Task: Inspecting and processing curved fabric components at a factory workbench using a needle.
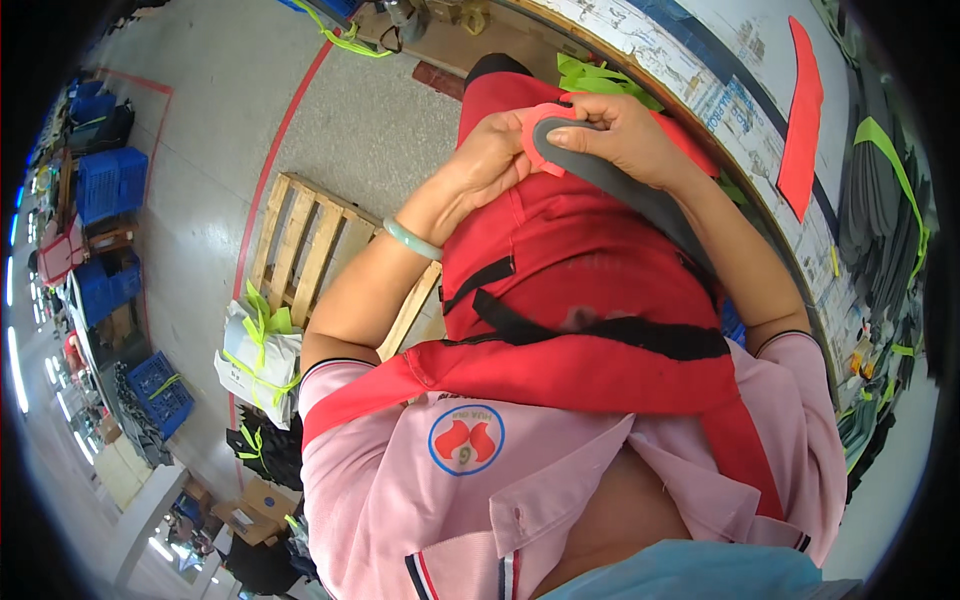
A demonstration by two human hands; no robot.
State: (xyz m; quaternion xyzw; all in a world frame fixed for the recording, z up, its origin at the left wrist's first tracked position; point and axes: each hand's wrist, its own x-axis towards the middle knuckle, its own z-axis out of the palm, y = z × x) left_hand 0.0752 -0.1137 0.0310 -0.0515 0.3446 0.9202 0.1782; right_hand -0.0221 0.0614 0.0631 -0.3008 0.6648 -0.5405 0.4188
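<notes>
A dark grey strip (pixel 620 185) with a rounded end lies over my red apron and passes beneath my right forearm. Around that end curves a coral-coloured piece (pixel 540 155), which looks like thin fabric or foam. My left hand (pixel 490 150), below a pale green bangle (pixel 412 240), pinches the coral piece at its left edge. My right hand (pixel 628 140) grips the grey strip near its rounded end, thumb on top and fingers behind. The fingers' far side and the strip's lower end are hidden.
On the worktable (pixel 740 60) to the right lies a long coral piece (pixel 800 120), beside bundled grey strips (pixel 880 190). Yellow-green ties (pixel 600 78) hang at the table edge. Left on the floor are a wooden pallet (pixel 300 240), a tied white bundle (pixel 262 350) and blue crates (pixel 110 185).
</notes>
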